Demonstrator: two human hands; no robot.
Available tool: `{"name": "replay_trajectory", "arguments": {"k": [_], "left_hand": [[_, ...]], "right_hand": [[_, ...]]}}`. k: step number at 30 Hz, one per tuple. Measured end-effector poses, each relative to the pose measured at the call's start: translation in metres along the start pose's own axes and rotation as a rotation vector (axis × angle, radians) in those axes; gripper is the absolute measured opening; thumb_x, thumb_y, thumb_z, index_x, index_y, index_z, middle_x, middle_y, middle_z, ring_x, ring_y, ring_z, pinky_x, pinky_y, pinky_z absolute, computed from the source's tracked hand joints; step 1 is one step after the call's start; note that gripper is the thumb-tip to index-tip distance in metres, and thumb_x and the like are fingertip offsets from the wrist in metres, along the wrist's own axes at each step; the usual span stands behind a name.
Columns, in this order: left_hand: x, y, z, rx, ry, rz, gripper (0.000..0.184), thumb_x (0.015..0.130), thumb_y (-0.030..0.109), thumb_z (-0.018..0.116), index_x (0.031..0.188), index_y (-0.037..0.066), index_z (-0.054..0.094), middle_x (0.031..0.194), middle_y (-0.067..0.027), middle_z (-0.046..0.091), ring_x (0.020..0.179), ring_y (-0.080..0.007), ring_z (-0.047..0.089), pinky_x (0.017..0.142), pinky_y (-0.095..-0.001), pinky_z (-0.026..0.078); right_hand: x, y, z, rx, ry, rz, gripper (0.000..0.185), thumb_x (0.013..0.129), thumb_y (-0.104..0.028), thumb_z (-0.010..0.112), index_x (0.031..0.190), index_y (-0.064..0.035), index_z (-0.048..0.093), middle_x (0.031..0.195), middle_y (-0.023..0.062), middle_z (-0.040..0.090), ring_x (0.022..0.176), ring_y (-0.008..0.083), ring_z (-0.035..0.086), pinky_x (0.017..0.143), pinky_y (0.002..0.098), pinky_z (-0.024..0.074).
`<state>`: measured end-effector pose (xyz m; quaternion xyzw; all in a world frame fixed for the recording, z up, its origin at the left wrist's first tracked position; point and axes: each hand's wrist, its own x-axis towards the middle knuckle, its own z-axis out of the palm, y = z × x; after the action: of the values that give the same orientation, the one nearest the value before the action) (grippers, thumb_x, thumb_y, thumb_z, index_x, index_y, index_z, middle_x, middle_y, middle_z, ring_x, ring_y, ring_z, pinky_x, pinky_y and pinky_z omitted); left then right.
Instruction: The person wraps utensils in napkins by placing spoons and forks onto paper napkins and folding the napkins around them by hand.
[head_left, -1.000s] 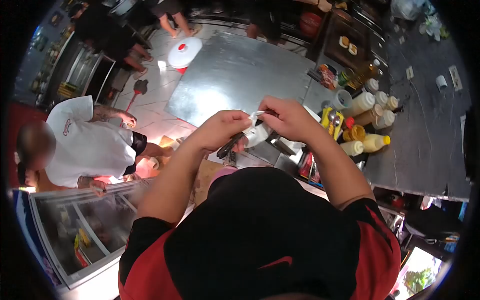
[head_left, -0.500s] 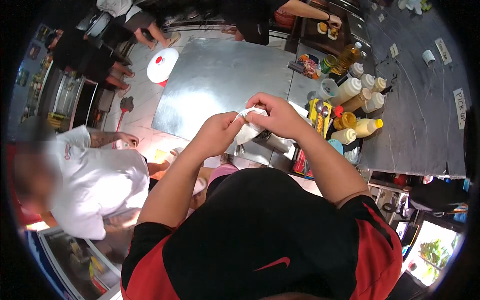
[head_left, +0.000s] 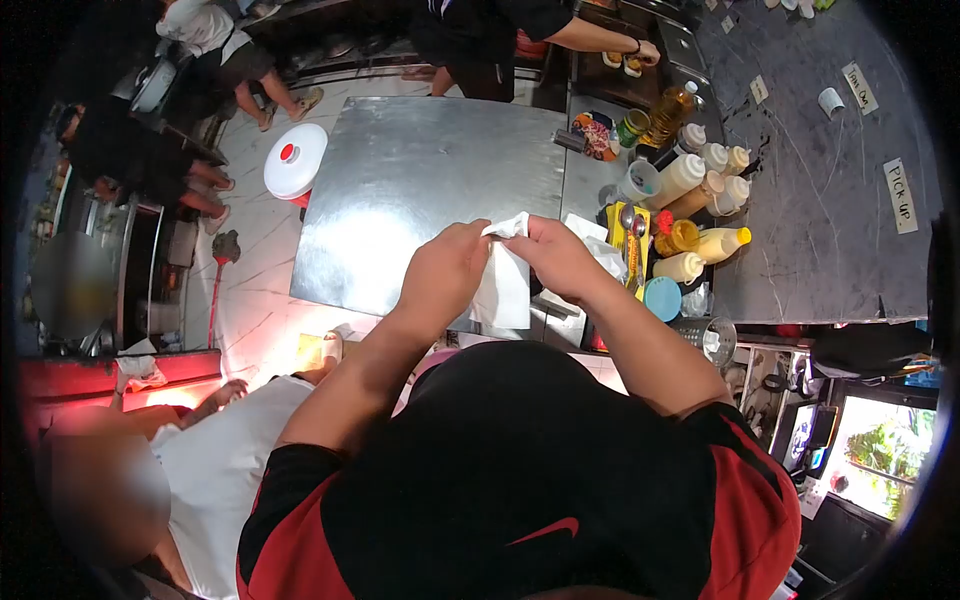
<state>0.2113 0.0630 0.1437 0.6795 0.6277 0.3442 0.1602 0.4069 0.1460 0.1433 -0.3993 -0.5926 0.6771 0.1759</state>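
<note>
A white paper napkin (head_left: 503,295) is stretched between my two hands, its lower part hanging down over the near edge of the steel table. My left hand (head_left: 452,262) pinches its left side near the top. Closed on the upper right corner is my right hand (head_left: 550,255), with its thumb and fingers pressed together. Just right of that hand, more white paper (head_left: 600,250) lies beside a yellow box (head_left: 615,225) with spoons (head_left: 640,228) on it.
The steel table (head_left: 440,150) extends ahead. Squeeze bottles (head_left: 680,180), an oil bottle (head_left: 668,112) and a blue lid (head_left: 662,299) crowd the right side. A dark counter (head_left: 820,200) lies beyond. One co-worker (head_left: 235,470) is close on my left; another's hand (head_left: 648,52) reaches over food trays.
The napkin was bunched between my hands and now hangs longer and flatter. The view has shifted, and the co-worker in white at left is lower in it.
</note>
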Motion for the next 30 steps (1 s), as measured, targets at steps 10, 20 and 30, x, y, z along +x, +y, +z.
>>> {"name": "replay_trajectory", "arguments": {"k": [10, 20, 30], "left_hand": [[-0.005, -0.005, -0.021, 0.233, -0.119, 0.069, 0.051, 0.103, 0.017, 0.067, 0.153, 0.010, 0.060, 0.112, -0.0141, 0.073, 0.089, -0.0369, 0.074, 0.074, -0.0461, 0.060], [0.002, -0.018, -0.054, -0.499, -0.382, -0.228, 0.037, 0.106, 0.026, 0.073, 0.134, 0.001, 0.073, 0.105, -0.0107, 0.078, 0.094, -0.0200, 0.074, 0.086, -0.0329, 0.058], [0.000, -0.041, -0.034, -1.006, -0.738, -0.480, 0.026, 0.110, 0.027, 0.067, 0.114, 0.002, 0.071, 0.086, -0.0025, 0.071, 0.063, -0.0098, 0.064, 0.058, -0.0253, 0.049]], "right_hand": [[0.009, -0.011, 0.019, 0.526, 0.039, 0.168, 0.030, 0.111, -0.034, 0.067, 0.115, -0.0036, 0.066, 0.104, 0.0066, 0.074, 0.091, 0.0181, 0.073, 0.084, 0.0343, 0.0588], [0.011, -0.014, 0.030, 0.415, -0.017, 0.131, 0.027, 0.110, -0.026, 0.066, 0.118, -0.0001, 0.071, 0.106, 0.0090, 0.076, 0.092, 0.0164, 0.072, 0.082, 0.0339, 0.0583], [0.009, -0.015, 0.001, 0.203, -0.202, 0.163, 0.026, 0.110, -0.026, 0.066, 0.116, -0.0010, 0.069, 0.099, 0.0055, 0.076, 0.086, 0.0142, 0.072, 0.079, 0.0322, 0.0580]]}}
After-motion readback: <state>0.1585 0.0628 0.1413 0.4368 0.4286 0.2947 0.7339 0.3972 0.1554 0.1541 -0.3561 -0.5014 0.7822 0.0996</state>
